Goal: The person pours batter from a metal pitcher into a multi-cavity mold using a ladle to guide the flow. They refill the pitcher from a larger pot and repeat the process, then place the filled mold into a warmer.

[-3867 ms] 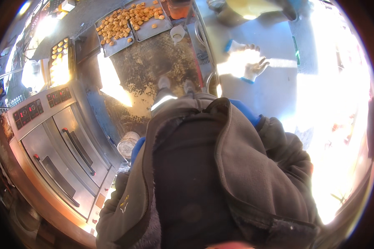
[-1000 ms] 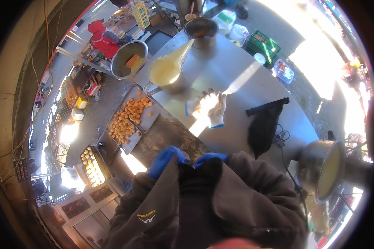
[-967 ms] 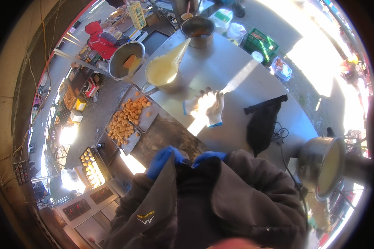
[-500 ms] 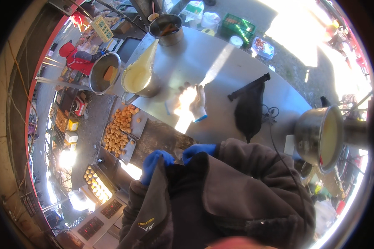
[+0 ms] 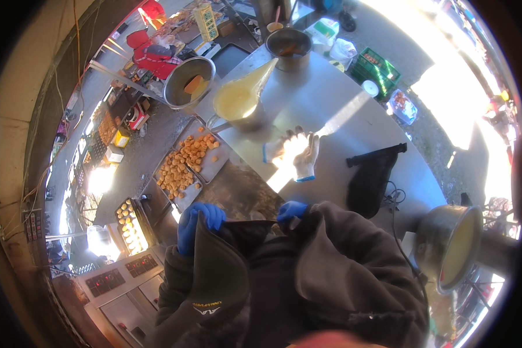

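My left hand, in a blue glove, is closed on one front edge of the dark grey-brown jacket that I wear. In a matching blue glove, my right hand grips the jacket's opposite front edge. Between them the jacket hangs open over a dark garment. Beyond my hands, a pair of white work gloves with blue cuffs lies on the steel table, partly in bright sun. To their right lies a black pouch with a cable beside it.
A metal pitcher of pale batter and a steel pot stand on the table. Small browned pieces fill trays at left, near a lit baking mould. A large pot stands at right. A person in red is far left.
The whole view has shifted, so the table things appear further right and lower. My hands have moved apart, and the jacket's front edges are spread wider.
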`<state>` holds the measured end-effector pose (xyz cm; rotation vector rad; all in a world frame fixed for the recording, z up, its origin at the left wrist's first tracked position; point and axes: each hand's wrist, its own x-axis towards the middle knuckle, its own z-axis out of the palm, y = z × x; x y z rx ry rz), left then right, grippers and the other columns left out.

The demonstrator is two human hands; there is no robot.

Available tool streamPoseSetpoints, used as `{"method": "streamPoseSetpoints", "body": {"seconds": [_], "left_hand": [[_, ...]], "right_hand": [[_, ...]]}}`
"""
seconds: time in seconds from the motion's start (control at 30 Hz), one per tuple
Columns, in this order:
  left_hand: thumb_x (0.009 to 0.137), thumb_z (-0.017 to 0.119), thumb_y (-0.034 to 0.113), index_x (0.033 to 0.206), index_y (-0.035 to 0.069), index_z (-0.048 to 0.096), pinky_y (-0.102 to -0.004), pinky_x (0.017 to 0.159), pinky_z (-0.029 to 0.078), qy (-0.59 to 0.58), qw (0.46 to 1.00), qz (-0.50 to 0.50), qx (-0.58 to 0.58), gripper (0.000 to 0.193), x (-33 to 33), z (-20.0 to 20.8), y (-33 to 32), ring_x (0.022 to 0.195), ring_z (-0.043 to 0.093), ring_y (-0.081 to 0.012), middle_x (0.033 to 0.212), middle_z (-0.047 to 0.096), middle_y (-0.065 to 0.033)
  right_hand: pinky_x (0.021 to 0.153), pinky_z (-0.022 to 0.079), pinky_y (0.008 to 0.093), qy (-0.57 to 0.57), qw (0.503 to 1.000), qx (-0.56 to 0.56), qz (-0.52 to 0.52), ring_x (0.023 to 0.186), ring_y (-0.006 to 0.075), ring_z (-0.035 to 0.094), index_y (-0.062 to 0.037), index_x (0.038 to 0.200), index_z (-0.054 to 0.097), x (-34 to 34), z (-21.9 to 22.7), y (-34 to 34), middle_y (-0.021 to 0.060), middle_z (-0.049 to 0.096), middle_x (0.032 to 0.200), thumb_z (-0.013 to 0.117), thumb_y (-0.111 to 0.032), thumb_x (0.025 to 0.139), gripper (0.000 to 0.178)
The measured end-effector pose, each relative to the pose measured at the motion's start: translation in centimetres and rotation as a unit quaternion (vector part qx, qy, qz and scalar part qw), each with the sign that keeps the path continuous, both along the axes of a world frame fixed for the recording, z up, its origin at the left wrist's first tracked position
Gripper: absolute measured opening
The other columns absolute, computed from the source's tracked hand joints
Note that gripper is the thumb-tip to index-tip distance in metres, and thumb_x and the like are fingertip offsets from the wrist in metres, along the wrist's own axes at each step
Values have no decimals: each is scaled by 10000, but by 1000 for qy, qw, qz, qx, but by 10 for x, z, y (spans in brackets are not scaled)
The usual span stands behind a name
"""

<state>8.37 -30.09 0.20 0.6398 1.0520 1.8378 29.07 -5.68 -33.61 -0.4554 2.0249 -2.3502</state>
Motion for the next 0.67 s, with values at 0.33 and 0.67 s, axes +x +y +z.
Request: {"method": "streamPoseSetpoints", "body": {"seconds": [0.33,0.67], "left_hand": [[1243,443,360,933,107,563,-421,907,453,3,994,70,87,418,-34,-27,-60,832,529,-225,846,521,-46],[1148,686,442,1649,-43,505,-437,1192,484,343,904,-1,-253,721,30,-92,-148,1382,617,-265,1595,621,-179]], "right_hand": [[954,620,461,-331,938,105,-25,1099,305,788,19,1140,751,-22,128,-21,149,810,1088,717,-506,1103,528],[1121,516,479,-468,868,163,35,1294,346,713,-22,1392,750,97,128,5,216,762,1396,676,-622,1091,675]]}}
